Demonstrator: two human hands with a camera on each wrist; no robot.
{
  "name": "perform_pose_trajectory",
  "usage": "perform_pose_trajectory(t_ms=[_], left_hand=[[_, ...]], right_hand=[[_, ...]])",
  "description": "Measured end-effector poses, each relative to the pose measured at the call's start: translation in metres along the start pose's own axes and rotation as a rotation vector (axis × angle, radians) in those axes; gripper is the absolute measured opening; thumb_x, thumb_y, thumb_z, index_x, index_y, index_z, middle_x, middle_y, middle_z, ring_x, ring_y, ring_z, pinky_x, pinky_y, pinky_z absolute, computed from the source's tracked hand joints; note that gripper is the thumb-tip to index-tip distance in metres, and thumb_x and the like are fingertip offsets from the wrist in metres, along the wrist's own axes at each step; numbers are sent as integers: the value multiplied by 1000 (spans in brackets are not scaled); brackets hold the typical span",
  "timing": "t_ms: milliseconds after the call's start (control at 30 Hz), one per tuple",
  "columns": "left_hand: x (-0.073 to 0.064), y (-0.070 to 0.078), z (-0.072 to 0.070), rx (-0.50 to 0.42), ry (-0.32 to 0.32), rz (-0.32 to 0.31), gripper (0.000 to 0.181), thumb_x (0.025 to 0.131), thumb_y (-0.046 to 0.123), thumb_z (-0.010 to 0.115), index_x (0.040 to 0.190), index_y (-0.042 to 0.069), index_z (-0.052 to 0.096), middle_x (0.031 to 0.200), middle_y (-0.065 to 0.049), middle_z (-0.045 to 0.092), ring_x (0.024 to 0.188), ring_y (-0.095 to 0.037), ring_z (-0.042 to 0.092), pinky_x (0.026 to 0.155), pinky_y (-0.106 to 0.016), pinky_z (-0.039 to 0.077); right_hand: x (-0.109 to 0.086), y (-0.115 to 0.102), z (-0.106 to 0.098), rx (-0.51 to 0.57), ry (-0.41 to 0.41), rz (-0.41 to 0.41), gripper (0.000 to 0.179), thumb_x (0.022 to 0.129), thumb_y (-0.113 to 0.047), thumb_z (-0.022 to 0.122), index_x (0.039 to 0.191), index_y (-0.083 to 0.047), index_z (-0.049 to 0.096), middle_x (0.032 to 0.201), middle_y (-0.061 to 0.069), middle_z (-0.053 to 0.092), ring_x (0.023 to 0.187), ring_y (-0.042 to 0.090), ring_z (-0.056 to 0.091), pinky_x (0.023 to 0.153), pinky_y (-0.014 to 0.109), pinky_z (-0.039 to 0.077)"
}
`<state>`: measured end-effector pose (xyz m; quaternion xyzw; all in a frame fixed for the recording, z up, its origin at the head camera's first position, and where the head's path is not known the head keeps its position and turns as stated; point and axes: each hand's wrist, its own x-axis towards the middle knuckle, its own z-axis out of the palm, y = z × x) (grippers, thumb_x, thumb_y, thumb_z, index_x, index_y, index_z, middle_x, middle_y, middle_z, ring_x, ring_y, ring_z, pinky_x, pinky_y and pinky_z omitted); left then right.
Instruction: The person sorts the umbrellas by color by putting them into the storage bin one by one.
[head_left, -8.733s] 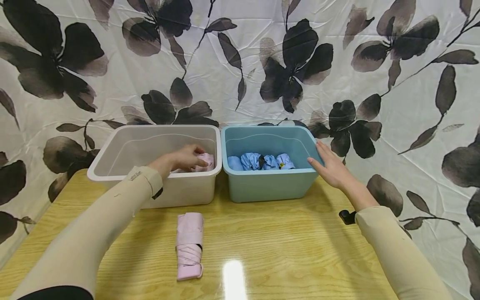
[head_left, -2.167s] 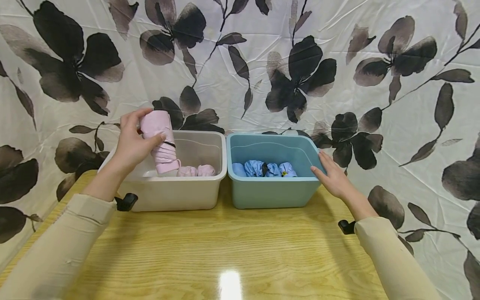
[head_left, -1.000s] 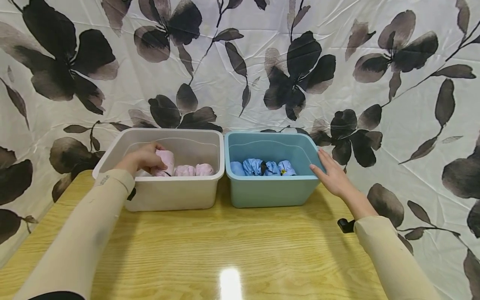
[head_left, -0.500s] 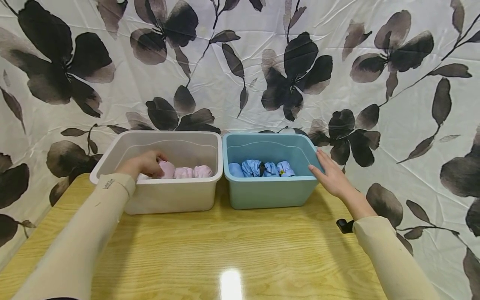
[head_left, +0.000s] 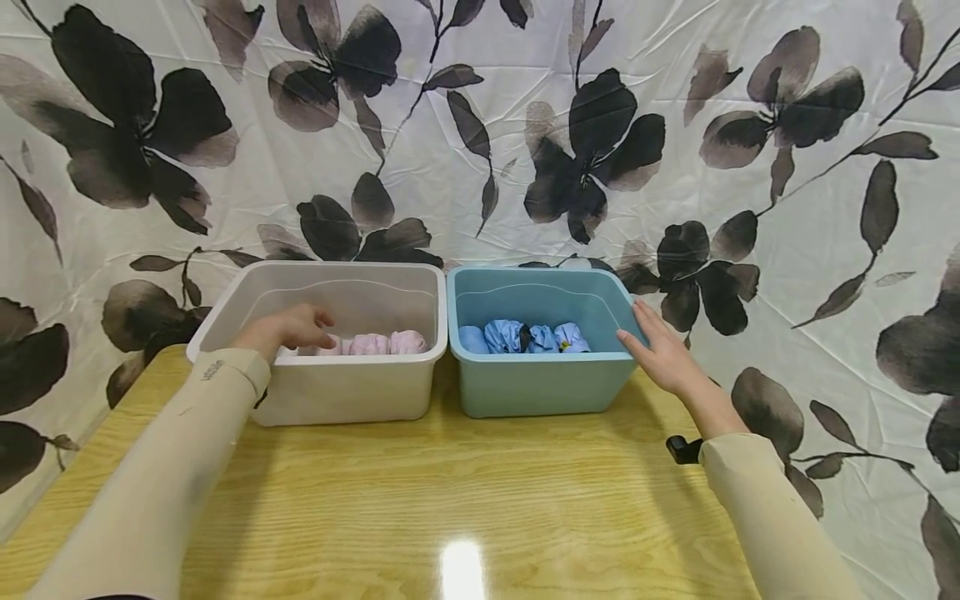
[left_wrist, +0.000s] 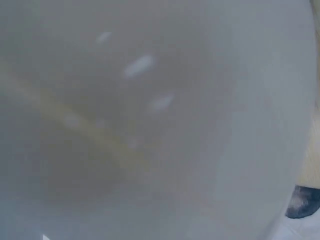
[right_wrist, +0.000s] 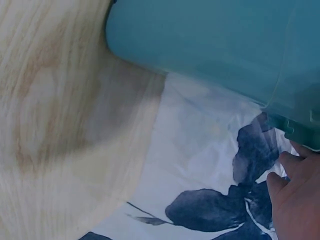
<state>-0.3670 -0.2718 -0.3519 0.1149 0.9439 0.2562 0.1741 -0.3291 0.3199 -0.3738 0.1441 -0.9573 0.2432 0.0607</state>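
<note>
My left hand (head_left: 288, 327) is inside the pale grey-white bin (head_left: 341, 392), its fingers parted just above a pink folded umbrella (head_left: 332, 347). Two more pink folded umbrellas (head_left: 369, 344) sit to the right of that one, their lower parts hidden behind the bin's front wall. The pale bin's blurred surface fills the left wrist view. My right hand (head_left: 663, 350) rests against the right rim of the blue bin (head_left: 536, 387) with extended fingers. Several blue folded umbrellas (head_left: 504, 337) lie in a row inside the blue bin.
Both bins stand side by side on a wood-grain table (head_left: 450, 483), close to a floral cloth (head_left: 480, 125) hanging behind. A bright light reflection shows near the table's front. Black wrist cameras are worn at both sleeves.
The pink umbrella lay on the table, then was lifted and lowered by my left hand into the pale bin's left part. The fingers have now let go. My right hand stays at the blue rim.
</note>
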Motion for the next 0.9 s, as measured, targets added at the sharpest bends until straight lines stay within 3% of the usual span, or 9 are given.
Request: perform_pose_trajectory(t_ms=[133,267,500,633,767,900], left_hand=[[-5,4,-4,86,137,80,52,92,11,62,133,-20,53,129,-41,58,122,-53,56,107,-62,46],[-11,14,-10,92,253,140,50,94,10,60,135,-17,54,132,-39,59,124,-53,56,107,-63,46],[-38,33,-11,85,358,200,49,99,12,62,140,-14,52,138,-37,52,119,-54,57,99,-64,49],[-59,36,-3,77,449,218,50,103,16,61,143,-11,50,143,-35,45,120,-53,54,98,-65,48],[-80,35,11,114,599,237,48,101,17,65,141,-8,54,140,-32,48,123,-51,51,100,-66,45],[-101,28,29,150,743,251,48,96,14,71,136,-8,57,137,-33,51,126,-57,44,103,-70,38]], right_hand=[[5,0,-1,-41,-13,-14,80,110,-52,40,165,1,15,173,21,11,158,46,10,124,69,15],[7,-3,-4,-70,-4,-16,80,109,-52,40,164,2,18,172,23,14,157,47,11,124,69,15],[-1,-6,-9,-65,83,7,78,109,-55,42,166,-5,22,172,21,18,155,49,18,119,75,20],[-11,-8,-10,-54,139,-7,77,109,-52,44,165,-5,24,172,20,19,153,50,23,117,76,23],[-22,-9,-8,-49,172,-13,77,108,-51,47,166,-6,23,172,18,18,153,50,24,117,75,24],[-34,-10,-2,-66,199,-17,79,107,-50,51,166,-7,21,173,18,18,154,49,23,117,75,25]])
